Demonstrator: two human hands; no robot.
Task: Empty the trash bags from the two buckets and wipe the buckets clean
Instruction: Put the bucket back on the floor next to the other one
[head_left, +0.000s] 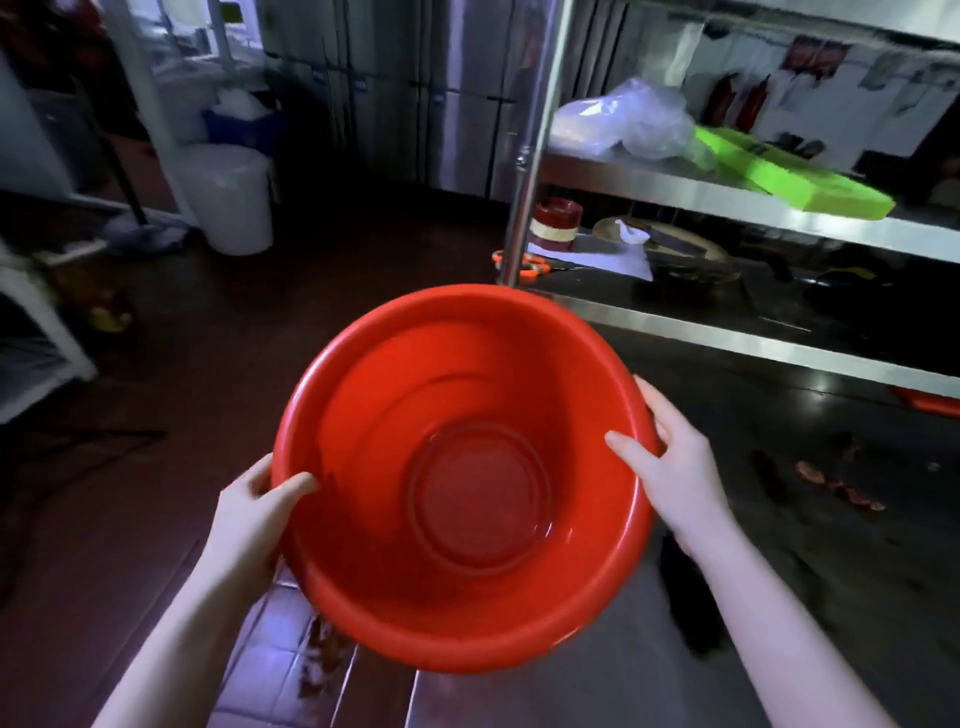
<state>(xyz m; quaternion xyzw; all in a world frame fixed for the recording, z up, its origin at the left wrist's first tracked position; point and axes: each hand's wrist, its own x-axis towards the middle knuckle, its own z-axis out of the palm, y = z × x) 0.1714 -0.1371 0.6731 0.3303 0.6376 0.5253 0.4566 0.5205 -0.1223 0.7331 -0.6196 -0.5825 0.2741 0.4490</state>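
Two bare forearms reach forward from the bottom of the view, carrying a round red bucket (462, 478) between them, held in the air above a dark floor. Its open mouth tilts toward the camera, showing a bare red inside with a ringed bottom and a small wet glint near the base; no bag lines it. At the bucket's left rim, the left hand (249, 514) grips the edge, thumb hooked over into the inside and fingers curled under the outer wall. On the opposite rim, the right hand (670, 467) grips the same way, thumb lying inside and fingers wrapped behind the rim.

Just beyond the bucket stands a steel post belonging to a metal shelving rack (727, 197) that fills the right side. One shelf holds a bright green board (789, 171) beside a crumpled clear plastic bag (628, 119). Below that, a lower shelf carries a red and cream tin (556, 223) and orange-handled scissors (530, 265). Far to the left, well apart from the bucket, a white bin (234, 197) stands on the floor with a mop (145, 234) next to it.
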